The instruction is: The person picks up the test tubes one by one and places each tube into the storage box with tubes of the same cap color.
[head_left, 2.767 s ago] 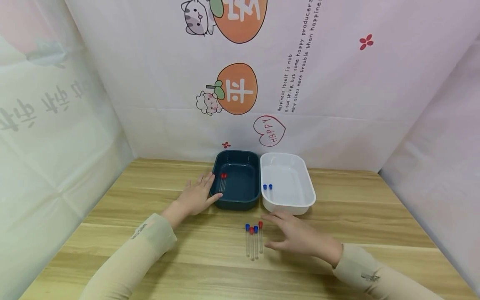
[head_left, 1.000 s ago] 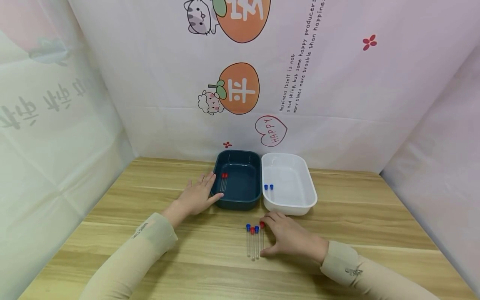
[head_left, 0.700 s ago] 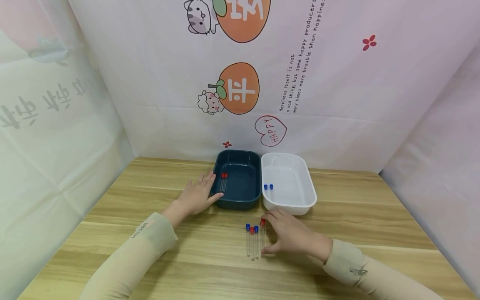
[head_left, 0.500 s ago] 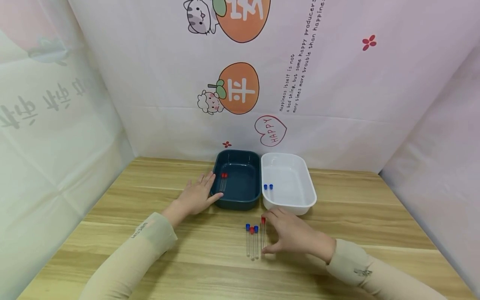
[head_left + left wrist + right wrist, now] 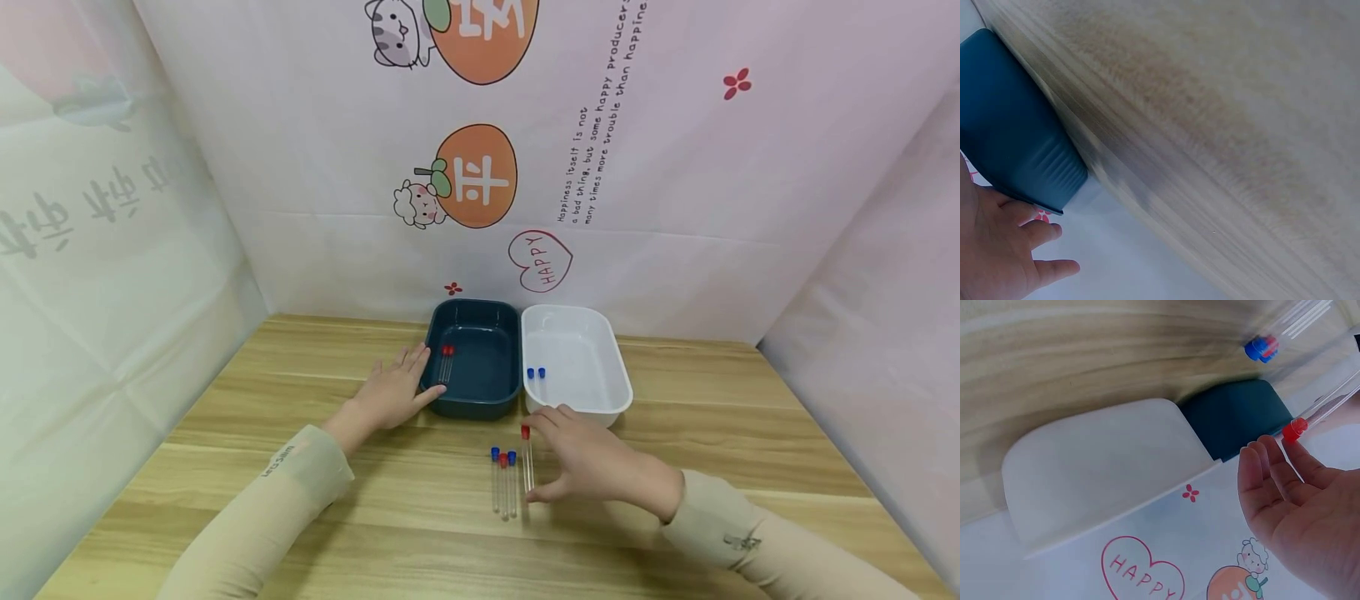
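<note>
My right hand [image 5: 592, 457] pinches a red-capped tube [image 5: 528, 458] lengthwise, a finger at its cap and the thumb at its lower end; in the right wrist view the red cap [image 5: 1295, 429] meets a fingertip. Just left of it, three capped tubes lie side by side on the table: a blue-capped one [image 5: 495, 483], a red-capped one [image 5: 504, 492] and another blue-capped one [image 5: 513, 487]. My left hand [image 5: 392, 393] rests with spread fingers on the left rim of the dark teal tray [image 5: 472, 409], also seen in the left wrist view as a teal wall [image 5: 1016, 119].
Inside the teal tray lie two red-capped tubes [image 5: 447, 365] by its left side. The white tray [image 5: 626, 392] touches it on the right and holds two blue-capped tubes [image 5: 536, 375]. A printed cloth [image 5: 660, 208] hangs behind the wooden table [image 5: 720, 417].
My right hand has closed on the rightmost red-capped tube and shifted it slightly away from the others, toward the white tray. My left hand has stayed on the teal tray.
</note>
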Demonstrator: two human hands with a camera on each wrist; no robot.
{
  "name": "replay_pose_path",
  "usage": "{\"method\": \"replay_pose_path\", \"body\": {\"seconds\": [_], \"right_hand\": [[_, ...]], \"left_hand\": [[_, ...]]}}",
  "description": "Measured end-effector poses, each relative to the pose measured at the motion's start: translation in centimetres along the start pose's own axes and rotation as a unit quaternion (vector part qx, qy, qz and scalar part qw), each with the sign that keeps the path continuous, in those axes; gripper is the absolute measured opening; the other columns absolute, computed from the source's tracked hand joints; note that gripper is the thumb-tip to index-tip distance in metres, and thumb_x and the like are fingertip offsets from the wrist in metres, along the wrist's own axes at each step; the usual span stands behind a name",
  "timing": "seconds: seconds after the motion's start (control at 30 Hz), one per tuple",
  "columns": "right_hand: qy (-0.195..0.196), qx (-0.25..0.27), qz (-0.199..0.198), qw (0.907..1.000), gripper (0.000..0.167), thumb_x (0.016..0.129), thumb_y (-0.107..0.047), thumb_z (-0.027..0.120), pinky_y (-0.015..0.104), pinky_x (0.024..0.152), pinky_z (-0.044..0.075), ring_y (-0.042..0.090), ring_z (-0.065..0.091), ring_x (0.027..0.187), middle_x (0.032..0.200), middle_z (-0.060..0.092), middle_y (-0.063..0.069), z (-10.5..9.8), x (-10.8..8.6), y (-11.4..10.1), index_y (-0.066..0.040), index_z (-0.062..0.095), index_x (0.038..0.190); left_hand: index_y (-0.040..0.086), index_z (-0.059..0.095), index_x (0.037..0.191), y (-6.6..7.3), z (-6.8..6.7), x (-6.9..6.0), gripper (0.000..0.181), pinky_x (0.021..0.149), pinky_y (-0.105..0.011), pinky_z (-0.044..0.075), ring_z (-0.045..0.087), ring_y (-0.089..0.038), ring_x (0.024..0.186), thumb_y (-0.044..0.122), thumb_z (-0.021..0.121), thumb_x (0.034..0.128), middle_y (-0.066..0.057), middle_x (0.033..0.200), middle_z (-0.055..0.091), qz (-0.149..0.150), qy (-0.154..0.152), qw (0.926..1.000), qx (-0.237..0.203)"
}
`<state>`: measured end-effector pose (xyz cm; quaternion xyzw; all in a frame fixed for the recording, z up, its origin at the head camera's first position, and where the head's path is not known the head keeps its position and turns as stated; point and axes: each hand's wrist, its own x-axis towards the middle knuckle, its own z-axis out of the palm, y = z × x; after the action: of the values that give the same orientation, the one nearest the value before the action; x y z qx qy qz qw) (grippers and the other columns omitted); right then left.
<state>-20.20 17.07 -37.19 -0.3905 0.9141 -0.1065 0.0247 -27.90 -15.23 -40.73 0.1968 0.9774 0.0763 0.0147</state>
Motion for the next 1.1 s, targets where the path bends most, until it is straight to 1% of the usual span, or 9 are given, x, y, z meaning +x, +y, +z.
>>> {"method": "replay_pose_path", "body": {"seconds": [0.17,0.43,0.63,0.87,1.1], "right_hand": [[0.008,-0.016,-0.002,0.9998,0.09,0.077,-0.053,0.087,0.05,0.103,0.048,0.034,0.057,0.121,0.135,0.059,0.015,-0.6,0.1,0.0,0.003,0.054,0.138],[0.029,-0.019,0.002,0.9994,0.089,0.076,-0.051,0.089,0.05,0.104,0.047,0.035,0.056,0.124,0.136,0.059,0.016,-1.6,0.6,0.2,0.002,0.054,0.139],[0.031,0.001,0.005,0.9995,0.089,0.077,-0.049,0.089,0.051,0.106,0.046,0.035,0.054,0.127,0.14,0.057,0.017,-2.3,1.3,0.4,0.001,0.053,0.141],[0.041,0.008,-0.008,0.9991,0.09,0.078,-0.052,0.087,0.048,0.107,0.045,0.032,0.053,0.126,0.137,0.058,0.015,-2.7,2.1,0.7,0.0,0.052,0.143],[0.053,0.021,-0.009,0.9983,0.09,0.079,-0.05,0.087,0.047,0.106,0.046,0.032,0.053,0.125,0.138,0.056,0.015,-3.1,3.3,0.4,0.001,0.051,0.144]], "left_hand": [[0.0,0.017,0.163,-0.1,0.0,0.1,0.085,0.115,-0.071,0.019,0.017,-0.041,0.153,0.061,0.036,0.1066,-0.017,0.169,0.015,-0.002,0.0,1.0,-0.002],[0.0,0.017,0.163,0.0,-0.2,-0.1,0.085,0.116,-0.07,0.018,0.017,-0.041,0.154,0.06,0.038,0.1066,-0.016,0.169,0.014,-0.005,0.0,1.0,-0.008],[0.0,0.017,0.163,0.1,-0.1,-0.1,0.085,0.115,-0.071,0.017,0.017,-0.04,0.154,0.061,0.037,0.1065,-0.016,0.169,0.015,-0.005,-0.004,1.0,-0.007],[0.0,0.016,0.163,-0.1,0.1,-0.1,0.085,0.116,-0.071,0.017,0.017,-0.04,0.154,0.06,0.037,0.1066,-0.016,0.169,0.014,-0.005,-0.001,0.9999,-0.01],[0.0,0.015,0.163,-0.1,0.1,-0.1,0.085,0.116,-0.07,0.017,0.016,-0.04,0.154,0.06,0.038,0.1066,-0.017,0.169,0.014,-0.004,-0.002,0.9999,-0.009]]}}
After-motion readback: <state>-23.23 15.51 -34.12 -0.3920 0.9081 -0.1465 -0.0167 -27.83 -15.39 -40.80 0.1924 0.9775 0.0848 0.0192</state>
